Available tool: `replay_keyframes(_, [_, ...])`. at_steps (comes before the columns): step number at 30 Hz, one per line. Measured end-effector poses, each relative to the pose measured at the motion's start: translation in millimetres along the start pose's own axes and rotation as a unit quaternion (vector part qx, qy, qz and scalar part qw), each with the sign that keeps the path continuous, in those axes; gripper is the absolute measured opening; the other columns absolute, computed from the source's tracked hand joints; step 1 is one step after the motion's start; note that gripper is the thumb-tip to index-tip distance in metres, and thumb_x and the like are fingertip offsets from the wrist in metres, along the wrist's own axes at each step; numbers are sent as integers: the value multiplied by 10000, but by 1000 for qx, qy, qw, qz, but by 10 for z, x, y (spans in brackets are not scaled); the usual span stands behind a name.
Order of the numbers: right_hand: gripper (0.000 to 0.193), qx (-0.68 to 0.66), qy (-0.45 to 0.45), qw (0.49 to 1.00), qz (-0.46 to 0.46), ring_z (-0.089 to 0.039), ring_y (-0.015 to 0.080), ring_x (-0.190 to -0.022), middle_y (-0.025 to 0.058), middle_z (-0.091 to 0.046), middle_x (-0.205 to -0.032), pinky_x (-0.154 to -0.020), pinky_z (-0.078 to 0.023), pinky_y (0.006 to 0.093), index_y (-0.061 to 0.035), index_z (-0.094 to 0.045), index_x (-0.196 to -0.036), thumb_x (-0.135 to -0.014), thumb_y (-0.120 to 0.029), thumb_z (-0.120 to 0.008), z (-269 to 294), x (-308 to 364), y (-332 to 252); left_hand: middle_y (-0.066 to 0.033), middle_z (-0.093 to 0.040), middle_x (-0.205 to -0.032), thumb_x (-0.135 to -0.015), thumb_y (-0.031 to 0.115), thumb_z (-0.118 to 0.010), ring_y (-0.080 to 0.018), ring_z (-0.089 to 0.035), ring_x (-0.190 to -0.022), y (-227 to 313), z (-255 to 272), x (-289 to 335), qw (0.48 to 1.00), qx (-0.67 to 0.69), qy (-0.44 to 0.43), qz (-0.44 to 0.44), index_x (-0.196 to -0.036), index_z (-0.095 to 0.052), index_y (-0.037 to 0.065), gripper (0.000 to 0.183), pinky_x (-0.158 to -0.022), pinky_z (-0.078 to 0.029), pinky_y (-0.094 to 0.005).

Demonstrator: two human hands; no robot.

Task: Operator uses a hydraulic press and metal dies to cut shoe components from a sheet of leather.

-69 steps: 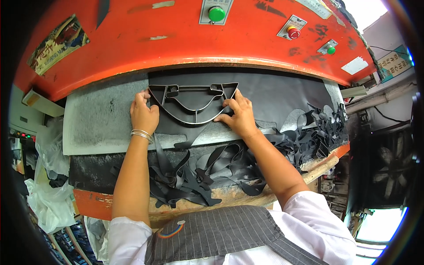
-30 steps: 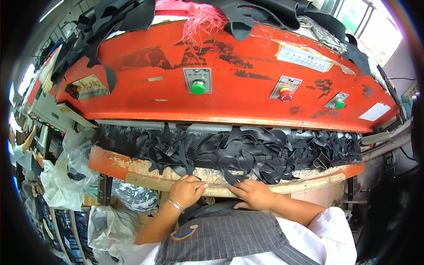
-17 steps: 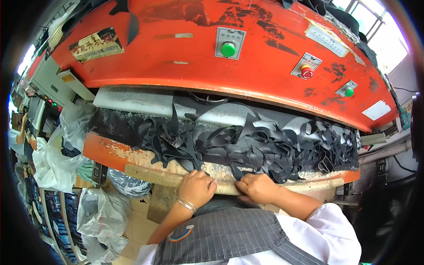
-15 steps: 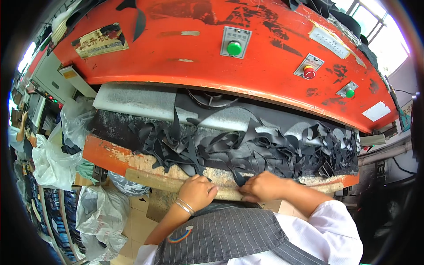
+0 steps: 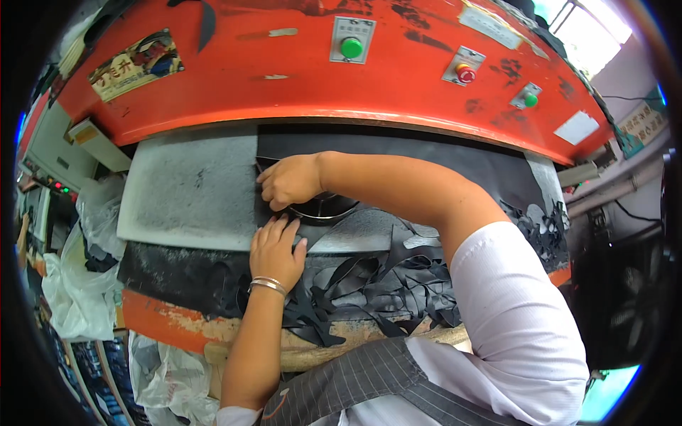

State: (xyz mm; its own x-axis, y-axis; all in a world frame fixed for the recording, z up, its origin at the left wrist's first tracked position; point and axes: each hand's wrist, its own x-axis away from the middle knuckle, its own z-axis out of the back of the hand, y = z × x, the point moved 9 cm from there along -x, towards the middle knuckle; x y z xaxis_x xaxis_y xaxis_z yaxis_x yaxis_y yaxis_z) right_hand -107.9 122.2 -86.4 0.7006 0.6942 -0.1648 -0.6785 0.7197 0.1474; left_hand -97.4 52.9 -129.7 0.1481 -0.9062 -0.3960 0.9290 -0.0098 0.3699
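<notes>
A black sheet [image 5: 455, 167] lies over the right part of a thick white pad [image 5: 177, 188]. On the sheet's left end sits a curved metal cutting die [image 5: 328, 211], partly hidden under my right forearm. My right hand [image 5: 295, 181] reaches across from the right, fingers curled down at the die's left end. Just nearer to me, my left hand [image 5: 275, 250] rests with fingers spread at the pad's front edge, fingertips on the black sheet beside the die. Loose black offcuts [image 5: 376, 284] are heaped in front of the pad.
An orange machine beam [image 5: 284, 92] with green and red push buttons spans the far side above the pad. A worn orange ledge [image 5: 177, 319] runs along the front. White plastic bags [image 5: 78, 298] hang at the left. More offcuts [image 5: 543, 227] lie at the right end.
Both hands have left the front ledge and moved forward onto the pad, the right one to the cutting die. More of the pad and black sheet shows. The view has shifted.
</notes>
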Motion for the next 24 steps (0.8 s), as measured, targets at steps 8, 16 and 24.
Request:
replay_keyframes(8, [103,254,-107,847,-454,-613,240,-877,37,-611,-826,-769,-469,394,-109,-660,-789,-742,-198,-634,1638,1325,408,-142,-637,-1122,-804,174,-656,-331,-569,-1098,-366,46,-270,980,175,-78,45,-1082,-669,42,309,-959,-422,-408])
replay_keyframes(16, [235,-32,134,539,-831,-641,395,-880,207,-672,-879,-783,-508,448,-56,-705,-881,-819,-280,-667,524,3081,-405,-111,-608,-941,-712,207,-775,-291,-581,-915,-530,-146,-863,984,175,-31,26,-1125,-662,22,467,-855,-446,-385])
replay_keyframes(24, [213,-38,134,530,-836,-630,390,-901,180,-677,-919,-811,-505,454,-76,-715,-907,-843,-267,-646,219,3194,-413,-79,-600,-827,-719,167,-758,-267,-542,-819,-437,-312,-1064,996,82,4,-43,-1012,-719,35,324,-807,-443,-374])
